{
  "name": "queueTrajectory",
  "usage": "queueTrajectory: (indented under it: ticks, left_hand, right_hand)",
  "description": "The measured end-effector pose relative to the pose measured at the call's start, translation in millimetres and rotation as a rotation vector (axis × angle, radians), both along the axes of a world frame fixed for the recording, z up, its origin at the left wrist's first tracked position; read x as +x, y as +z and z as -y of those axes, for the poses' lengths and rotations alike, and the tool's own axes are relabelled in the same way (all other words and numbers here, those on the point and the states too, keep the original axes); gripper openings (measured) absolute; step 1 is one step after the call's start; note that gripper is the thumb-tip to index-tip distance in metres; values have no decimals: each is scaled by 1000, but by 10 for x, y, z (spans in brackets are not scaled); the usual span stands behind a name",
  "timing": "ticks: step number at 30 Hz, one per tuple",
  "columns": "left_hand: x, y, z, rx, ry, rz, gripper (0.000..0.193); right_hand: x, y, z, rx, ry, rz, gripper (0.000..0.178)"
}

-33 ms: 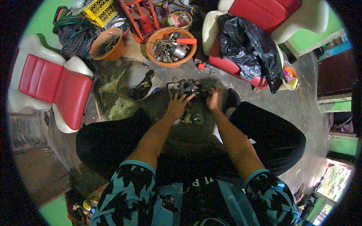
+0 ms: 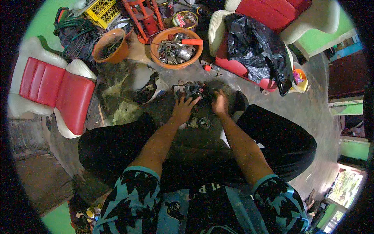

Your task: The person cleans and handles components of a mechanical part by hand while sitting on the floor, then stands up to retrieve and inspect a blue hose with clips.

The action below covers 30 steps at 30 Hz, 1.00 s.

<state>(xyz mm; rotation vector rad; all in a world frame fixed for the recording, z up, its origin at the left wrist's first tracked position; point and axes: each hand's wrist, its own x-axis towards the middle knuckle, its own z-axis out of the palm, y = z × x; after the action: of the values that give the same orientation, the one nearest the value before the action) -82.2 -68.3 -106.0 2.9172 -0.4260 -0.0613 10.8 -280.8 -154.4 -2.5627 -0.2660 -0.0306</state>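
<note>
On the floor between my bent legs lies a dark, greasy metal mechanical part [image 2: 191, 90] with a round opening. My left hand [image 2: 182, 110] rests at its near edge, fingers spread, fingertips touching it. To the right, my right hand [image 2: 220, 103] is held with curled fingers beside the part's right end. What those fingers hold, if anything, is too dark to make out. A small round metal piece [image 2: 204, 123] lies nearer to me, between my wrists.
An orange basin [image 2: 155, 58] full of tools and metal parts stands ahead, beside an orange pot [image 2: 124, 50]. A shallow round pan [image 2: 128, 84] holds dark parts. Red-and-white seats [image 2: 76, 97] flank the floor; a black plastic bag [image 2: 253, 50] covers the right one.
My right hand has shifted very slightly left and its fingers have changed position a little. My left hand stays at the metal part.
</note>
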Motion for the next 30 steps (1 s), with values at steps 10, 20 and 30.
queueTrajectory:
  ticks: [10,20,30]
  left_hand:
    - [22,-116,-13,19,13,-42,67]
    - [-37,-291,-158,-14,-36,10,66]
    - [-147,-413,-264,-111,18,-159,54]
  right_hand:
    - [-215,117,-203,-510,265,10,43]
    - [-287,25,-307,-555,279,106,39]
    - [-345,-59,-166,-516,287,52,49]
